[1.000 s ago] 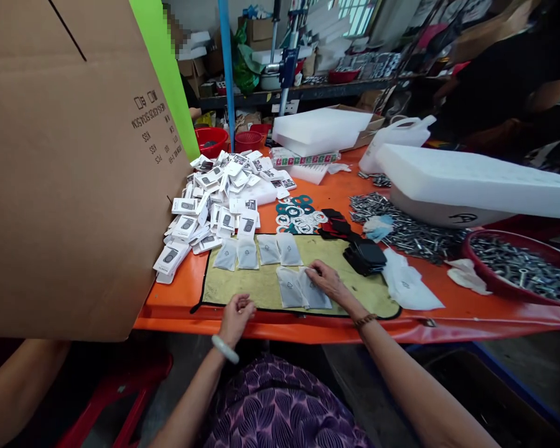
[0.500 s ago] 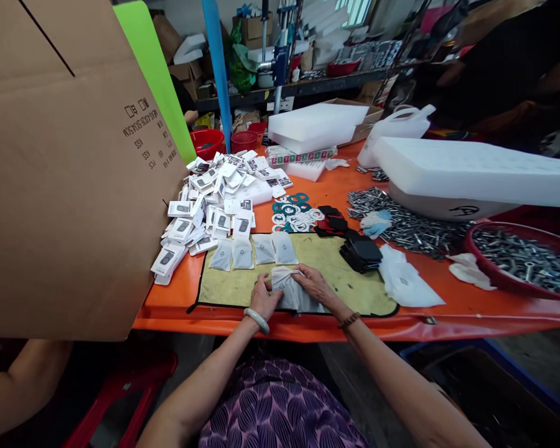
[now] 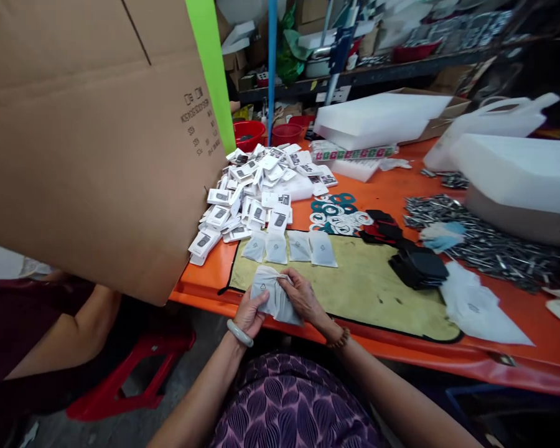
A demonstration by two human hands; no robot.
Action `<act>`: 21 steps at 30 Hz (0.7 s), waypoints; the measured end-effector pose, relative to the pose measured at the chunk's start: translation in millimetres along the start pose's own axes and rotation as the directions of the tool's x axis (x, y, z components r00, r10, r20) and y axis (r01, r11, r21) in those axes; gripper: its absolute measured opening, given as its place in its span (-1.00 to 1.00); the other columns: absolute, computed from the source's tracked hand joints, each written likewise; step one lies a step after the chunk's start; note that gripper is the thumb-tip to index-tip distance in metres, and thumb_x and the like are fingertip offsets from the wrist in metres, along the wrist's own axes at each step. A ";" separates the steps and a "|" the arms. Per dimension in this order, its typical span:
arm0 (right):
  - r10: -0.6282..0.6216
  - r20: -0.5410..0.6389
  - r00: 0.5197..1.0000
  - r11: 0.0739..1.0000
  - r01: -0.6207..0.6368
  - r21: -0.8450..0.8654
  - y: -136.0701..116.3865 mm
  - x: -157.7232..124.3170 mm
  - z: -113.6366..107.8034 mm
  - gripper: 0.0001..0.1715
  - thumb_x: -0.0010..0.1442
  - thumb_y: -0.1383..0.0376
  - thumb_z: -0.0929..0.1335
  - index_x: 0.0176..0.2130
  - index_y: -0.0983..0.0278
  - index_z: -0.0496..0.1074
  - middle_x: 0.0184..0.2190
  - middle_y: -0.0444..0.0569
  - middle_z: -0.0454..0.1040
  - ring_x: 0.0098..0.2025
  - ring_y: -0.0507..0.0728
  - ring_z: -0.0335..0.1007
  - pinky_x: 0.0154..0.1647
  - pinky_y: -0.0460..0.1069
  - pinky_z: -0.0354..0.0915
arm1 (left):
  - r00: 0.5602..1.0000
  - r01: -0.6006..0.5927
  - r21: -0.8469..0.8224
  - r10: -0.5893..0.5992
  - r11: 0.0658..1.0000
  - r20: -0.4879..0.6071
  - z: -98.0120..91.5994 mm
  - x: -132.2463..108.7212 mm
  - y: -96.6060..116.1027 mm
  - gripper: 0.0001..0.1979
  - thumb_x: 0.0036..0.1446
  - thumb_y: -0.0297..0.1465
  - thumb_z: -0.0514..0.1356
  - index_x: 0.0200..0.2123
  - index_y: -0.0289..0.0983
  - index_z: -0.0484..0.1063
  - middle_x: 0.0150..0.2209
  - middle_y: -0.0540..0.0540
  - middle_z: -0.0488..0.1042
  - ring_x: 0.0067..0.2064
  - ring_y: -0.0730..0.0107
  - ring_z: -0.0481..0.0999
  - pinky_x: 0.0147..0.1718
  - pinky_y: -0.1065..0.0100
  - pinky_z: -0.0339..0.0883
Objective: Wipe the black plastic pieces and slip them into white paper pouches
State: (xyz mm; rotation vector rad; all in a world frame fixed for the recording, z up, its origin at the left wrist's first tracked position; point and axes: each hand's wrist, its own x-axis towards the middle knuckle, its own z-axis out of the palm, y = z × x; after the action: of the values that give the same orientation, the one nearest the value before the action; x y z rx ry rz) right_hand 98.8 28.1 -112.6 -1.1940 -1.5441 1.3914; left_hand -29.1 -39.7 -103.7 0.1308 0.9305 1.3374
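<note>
Between my hands, at the front edge of the table, are white translucent plastic pouches (image 3: 275, 306) with a dark content showing through. My left hand (image 3: 252, 311) is closed on their left side, thumb on top. My right hand (image 3: 301, 295) pinches their upper right edge. Several similar filled pouches (image 3: 276, 247) lie in a row on the yellow mat (image 3: 354, 287), just beyond my hands. A stack of flat black square pieces (image 3: 419, 266) sits at the mat's right, beside a pile of empty-looking white pouches (image 3: 483, 305).
White printed small boxes (image 3: 256, 186) are heaped at the back left, beside a big cardboard carton (image 3: 98, 143). Green and white rings (image 3: 336, 214) lie behind the mat. Metal parts (image 3: 499, 252) and white foam (image 3: 522, 171) fill the right. Another person's arm (image 3: 74, 326) is at left.
My hands have lifted the pouches off the mat and drawn them left and toward me, over the table's front edge. The view has turned to the left.
</note>
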 end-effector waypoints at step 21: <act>-0.019 0.239 0.971 0.995 0.041 -0.090 -10.3 -21.6 188.6 -0.70 0.12 -0.01 0.25 -0.39 0.15 0.27 -0.50 -0.10 0.34 -0.43 0.15 0.24 -0.37 0.04 0.26 | 0.616 -0.631 -0.001 0.500 0.776 -0.609 -103.4 -79.0 30.5 -0.43 -0.36 -0.36 0.50 -0.18 -0.29 0.47 -0.22 -0.15 0.60 -0.16 0.17 0.58 -0.10 0.25 0.40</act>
State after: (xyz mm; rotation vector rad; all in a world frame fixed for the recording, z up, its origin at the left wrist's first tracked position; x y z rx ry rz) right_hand -73.3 -50.9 -129.4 -1.0839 -1.8043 1.4998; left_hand -114.1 -142.5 -113.8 -0.1877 1.3119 2.1530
